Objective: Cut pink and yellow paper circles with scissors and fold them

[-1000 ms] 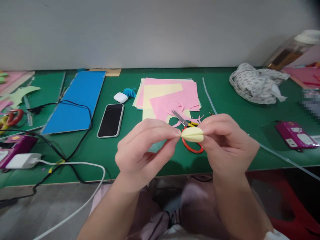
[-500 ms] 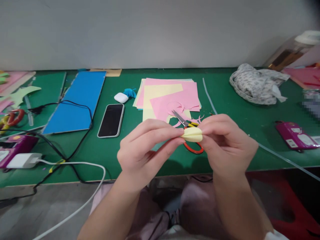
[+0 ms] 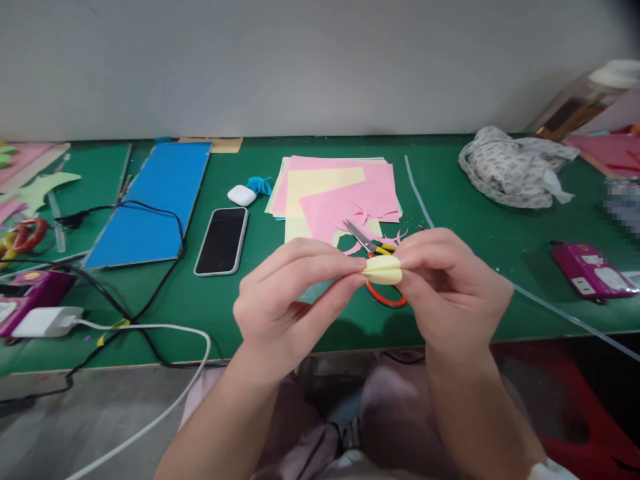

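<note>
Pinching now with fingers closed, left hand (image 3: 295,300) on one end of a creased yellow paper piece (image 3: 384,270), right hand (image 3: 455,293) on the other. Gripping between thumb and forefinger on both sides, and holding the piece up over the green tabletop (image 3: 520,247), in toward the front edge. Showing pale yellow in the narrow gap between the two sets of fingertips. Looking just past it now to scissors (image 3: 387,295), red and yellow at the handles, pointing back and left onto pink paper. Spotting curled pink scraps (image 3: 395,239) beside the blades, and farther back a loose stack of pink and yellow sheets (image 3: 345,187), near the middle of the back edge. Over to the left, seeing a phone (image 3: 221,241) lying flat, then a white case (image 3: 242,195) close to a small blue scrap (image 3: 259,185). Farther left, passing a blue board (image 3: 153,203) reaching toward the back edge, crossed by a black cord (image 3: 173,212). Following a white cable (image 3: 180,327) down over the front edge. Across at the right, finding a crumpled patterned cloth (image 3: 505,167) toward the back corner, and a purple power strip (image 3: 595,270) nearer the front.
</note>
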`<action>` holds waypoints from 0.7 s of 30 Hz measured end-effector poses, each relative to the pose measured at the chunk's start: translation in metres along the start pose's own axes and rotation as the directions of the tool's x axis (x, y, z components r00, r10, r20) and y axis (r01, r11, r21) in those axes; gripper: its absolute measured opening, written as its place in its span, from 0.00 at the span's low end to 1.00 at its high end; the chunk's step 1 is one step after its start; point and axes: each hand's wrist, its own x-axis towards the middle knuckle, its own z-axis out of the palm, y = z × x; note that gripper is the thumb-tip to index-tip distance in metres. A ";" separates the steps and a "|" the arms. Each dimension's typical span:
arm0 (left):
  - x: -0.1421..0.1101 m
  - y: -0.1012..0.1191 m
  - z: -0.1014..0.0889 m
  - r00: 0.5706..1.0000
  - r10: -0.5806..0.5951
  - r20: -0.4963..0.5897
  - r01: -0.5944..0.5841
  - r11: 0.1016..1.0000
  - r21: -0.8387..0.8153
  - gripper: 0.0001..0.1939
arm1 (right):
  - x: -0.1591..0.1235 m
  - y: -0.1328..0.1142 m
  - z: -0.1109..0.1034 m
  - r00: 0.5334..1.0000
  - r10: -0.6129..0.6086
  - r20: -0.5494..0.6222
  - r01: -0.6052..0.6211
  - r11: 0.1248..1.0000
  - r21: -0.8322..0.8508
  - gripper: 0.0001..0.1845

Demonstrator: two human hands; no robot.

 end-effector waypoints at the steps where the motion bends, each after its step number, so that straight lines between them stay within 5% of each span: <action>1: 0.000 0.000 0.000 1.000 -0.001 -0.001 0.001 1.000 0.003 0.09 | 0.000 0.000 0.000 1.000 0.007 0.000 -0.007 1.000 -0.007 0.10; 5: -0.002 -0.001 0.002 0.999 -0.030 -0.023 0.029 0.999 -0.027 0.08 | -0.001 0.003 0.001 1.000 0.025 -0.011 -0.025 1.000 0.013 0.10; 12: -0.006 0.004 0.008 0.939 -0.337 -0.067 0.299 0.896 -0.327 0.04 | -0.001 0.010 -0.001 0.987 0.160 -0.023 -0.154 0.974 0.168 0.08; 21: -0.006 0.003 0.010 0.925 -0.375 -0.058 0.320 0.853 -0.412 0.03 | 0.000 0.010 0.000 0.982 0.185 -0.018 -0.179 0.966 0.188 0.06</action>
